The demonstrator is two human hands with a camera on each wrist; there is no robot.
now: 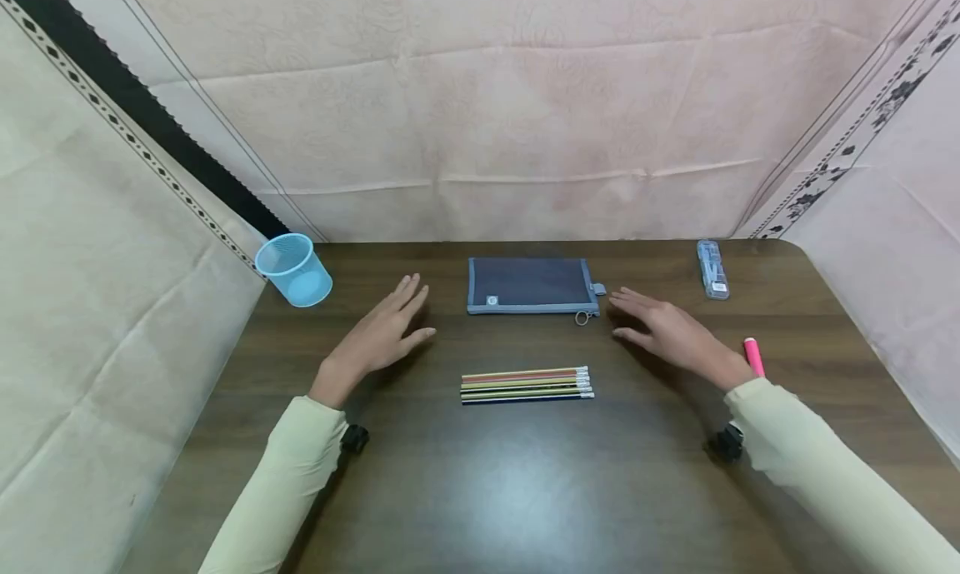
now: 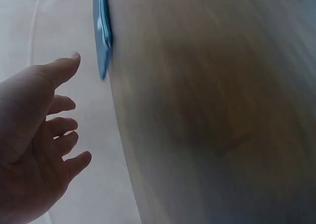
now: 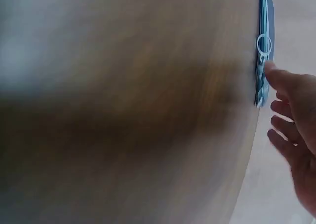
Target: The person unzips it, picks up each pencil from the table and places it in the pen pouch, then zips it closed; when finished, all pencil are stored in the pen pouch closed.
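Note:
A dark blue zip pouch (image 1: 531,286) with light blue edges and a ring pull lies flat toward the table's far edge. To its left, my left hand (image 1: 381,328) hovers with fingers extended and holds nothing; the left wrist view shows that hand (image 2: 44,130) apart from the pouch (image 2: 102,31). My right hand (image 1: 671,332) is just beyond the pouch's right end, fingers extended, holding nothing. In the right wrist view the thumb of this hand (image 3: 298,120) overlaps the pouch's zip end (image 3: 261,81); contact cannot be told. Several pencils (image 1: 527,385) lie side by side nearer me.
A light blue mesh cup (image 1: 295,272) stands at the table's far left. At the far right lies a blue translucent case (image 1: 712,270). A pink marker (image 1: 753,356) lies beside my right wrist. Pale cloth (image 1: 525,124) hangs behind the wooden table (image 1: 480,507).

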